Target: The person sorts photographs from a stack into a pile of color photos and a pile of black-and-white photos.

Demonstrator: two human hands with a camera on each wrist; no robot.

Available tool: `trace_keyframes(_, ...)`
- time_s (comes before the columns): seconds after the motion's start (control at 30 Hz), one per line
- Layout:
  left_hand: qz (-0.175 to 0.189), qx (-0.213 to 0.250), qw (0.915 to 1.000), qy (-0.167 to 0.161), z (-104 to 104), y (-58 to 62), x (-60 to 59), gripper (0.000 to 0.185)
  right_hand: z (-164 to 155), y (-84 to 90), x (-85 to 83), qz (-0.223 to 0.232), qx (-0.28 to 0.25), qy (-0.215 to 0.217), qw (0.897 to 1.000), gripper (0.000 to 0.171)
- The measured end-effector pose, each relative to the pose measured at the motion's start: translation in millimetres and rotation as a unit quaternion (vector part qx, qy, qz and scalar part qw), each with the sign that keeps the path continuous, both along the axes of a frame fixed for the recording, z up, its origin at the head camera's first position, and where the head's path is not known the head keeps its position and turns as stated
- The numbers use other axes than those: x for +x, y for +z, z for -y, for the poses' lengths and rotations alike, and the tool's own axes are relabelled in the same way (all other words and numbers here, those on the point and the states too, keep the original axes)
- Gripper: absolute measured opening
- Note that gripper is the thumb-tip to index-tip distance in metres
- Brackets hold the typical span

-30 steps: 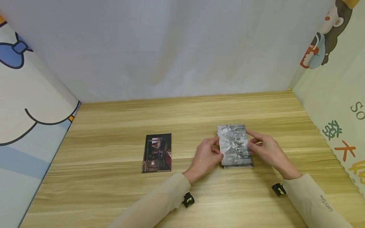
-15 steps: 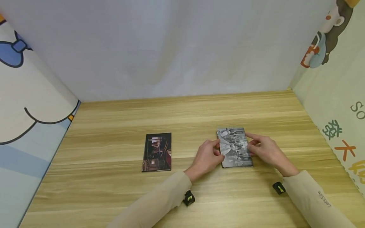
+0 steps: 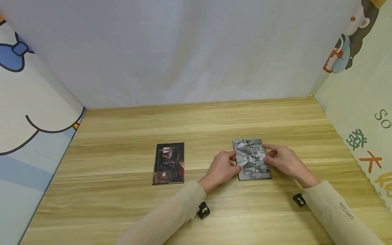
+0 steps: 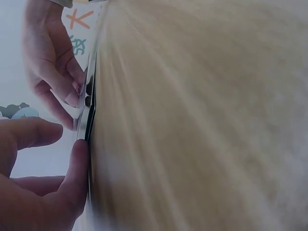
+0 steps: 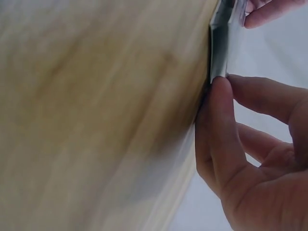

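Wooden tabletop (image 3: 122, 211), cartoon-print walls around. Grey photo stack (image 3: 251, 159) flat on wood, pinched at long edges between left hand (image 3: 223, 168) and right hand (image 3: 282, 160). Dark card (image 3: 168, 163) well left of grip. Risk: uneven squeeze, top sheets buckling or sliding askew.

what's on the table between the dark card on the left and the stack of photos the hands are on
Only the left hand and bare wood of the table, as the head view shows. The dark card lies alone; both hands hold the photo stack by its edges.
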State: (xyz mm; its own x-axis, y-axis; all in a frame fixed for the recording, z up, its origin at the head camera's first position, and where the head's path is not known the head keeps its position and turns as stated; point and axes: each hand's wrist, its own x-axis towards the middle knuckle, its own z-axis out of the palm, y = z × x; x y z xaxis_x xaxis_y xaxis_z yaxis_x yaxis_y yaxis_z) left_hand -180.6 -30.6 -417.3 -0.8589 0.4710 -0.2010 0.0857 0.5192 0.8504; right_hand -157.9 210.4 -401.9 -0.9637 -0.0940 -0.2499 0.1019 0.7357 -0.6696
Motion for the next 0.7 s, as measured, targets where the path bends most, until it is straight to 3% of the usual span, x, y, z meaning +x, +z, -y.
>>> trace_keyframes(0.7, 0.012, -0.044, 0.9985, -0.029, 1.0, 5.8, -7.0, 0.065, 2.1, 0.2, -4.0, -0.015, 0.041, 0.021, 0.999, 0.057)
